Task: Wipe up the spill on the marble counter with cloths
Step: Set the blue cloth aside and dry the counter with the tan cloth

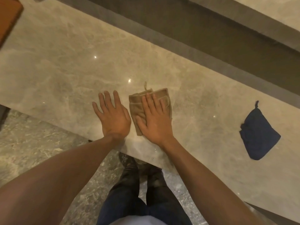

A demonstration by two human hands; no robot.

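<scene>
A folded tan cloth [138, 104] with a small hanging loop lies on the beige marble counter [65, 67] near its front edge. My right hand [153, 118] lies flat on top of it, fingers straight, covering its right half. My left hand [112, 114] rests flat on the bare marble just left of the cloth, fingers spread, holding nothing. A folded dark blue cloth [258, 133] with a loop lies further right on the counter, untouched. No spill shows plainly on the marble.
A dark recessed channel [211, 39] runs along the back of the counter. A brown object [8, 18] sits at the far left corner. Below the counter edge are a speckled floor [40, 143] and my legs and shoes [129, 172].
</scene>
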